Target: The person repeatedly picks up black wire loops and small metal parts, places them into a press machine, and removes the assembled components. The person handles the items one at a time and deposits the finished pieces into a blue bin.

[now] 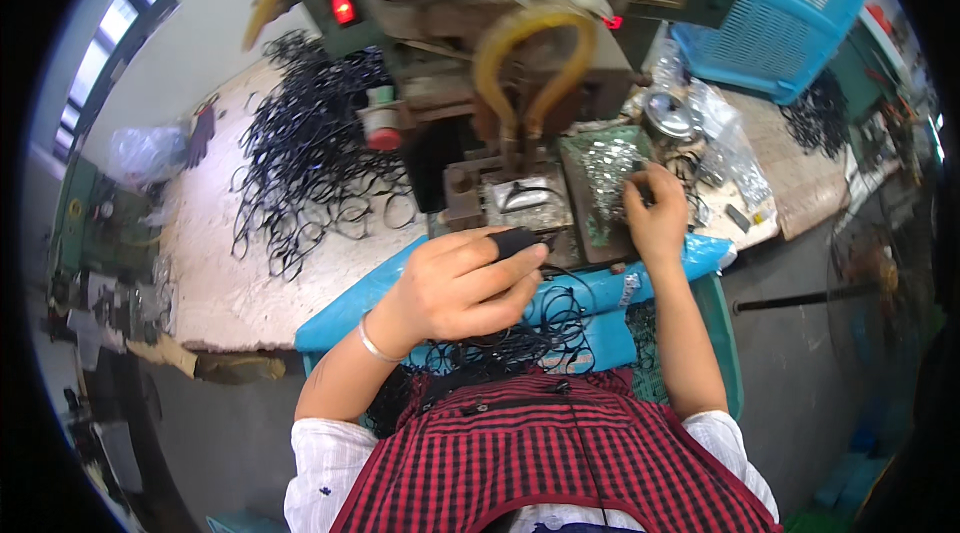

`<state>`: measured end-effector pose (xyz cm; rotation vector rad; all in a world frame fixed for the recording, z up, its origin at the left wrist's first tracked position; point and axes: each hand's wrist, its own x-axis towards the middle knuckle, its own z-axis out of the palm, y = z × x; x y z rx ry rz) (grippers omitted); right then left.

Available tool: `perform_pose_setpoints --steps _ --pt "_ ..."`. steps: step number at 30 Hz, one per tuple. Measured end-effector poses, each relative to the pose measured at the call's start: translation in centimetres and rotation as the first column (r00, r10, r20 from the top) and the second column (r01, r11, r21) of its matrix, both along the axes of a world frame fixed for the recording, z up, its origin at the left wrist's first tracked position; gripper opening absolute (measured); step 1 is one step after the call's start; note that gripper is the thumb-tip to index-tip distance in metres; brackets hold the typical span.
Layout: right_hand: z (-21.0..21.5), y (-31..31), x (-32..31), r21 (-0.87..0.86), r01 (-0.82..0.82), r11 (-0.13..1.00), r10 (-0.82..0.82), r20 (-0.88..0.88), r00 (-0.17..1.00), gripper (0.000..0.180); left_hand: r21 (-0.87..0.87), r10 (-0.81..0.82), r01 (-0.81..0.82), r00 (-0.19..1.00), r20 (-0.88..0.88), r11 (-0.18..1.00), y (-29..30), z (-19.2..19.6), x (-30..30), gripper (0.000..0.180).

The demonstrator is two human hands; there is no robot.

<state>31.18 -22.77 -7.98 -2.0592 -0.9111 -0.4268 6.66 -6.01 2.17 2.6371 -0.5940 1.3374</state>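
Observation:
My left hand is closed around a black cable end, held just in front of a small metal die block on the machine. More black cable loops hang from that hand over a blue bin at my lap. My right hand reaches into a green tray of small shiny metal parts, its fingertips pinched among them; whether it holds a part I cannot tell.
A green press machine with yellow hoses and red lights stands behind the die. A heap of black cable loops covers the wooden bench at left. Plastic bags of parts and a blue basket sit at right.

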Motion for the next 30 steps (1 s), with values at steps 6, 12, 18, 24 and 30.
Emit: perform_pose_setpoints --steps 6,12,18,24,30 --pt "1.5 0.7 -1.0 0.089 -0.002 0.996 0.025 -0.261 0.965 0.015 -0.055 0.008 -0.006 0.999 0.035 0.998 -0.7 -1.5 -0.2 0.024" --pt "-0.1 0.1 -0.3 0.22 -0.034 0.975 0.114 -0.362 0.925 0.016 -0.361 0.767 -0.693 0.632 0.114 0.624 3.7 -1.7 -8.3 0.014" --pt "0.9 2.0 -0.7 0.231 -0.033 0.972 0.126 -0.403 0.906 0.017 0.059 0.741 -0.957 -0.259 -0.62 -0.285 16.2 -7.2 -18.6 0.04" --pt "0.7 -0.7 -1.5 0.161 0.033 0.986 0.041 -0.435 0.899 0.016 -0.038 0.518 -0.937 -0.159 -0.84 -0.348 17.3 -13.7 -19.5 0.045" --pt "6.7 -0.4 -5.0 0.305 -0.206 0.93 0.33 -0.441 0.835 0.014 -0.548 0.282 -0.814 0.489 -0.826 -0.192 13.8 -11.3 -16.2 0.022"
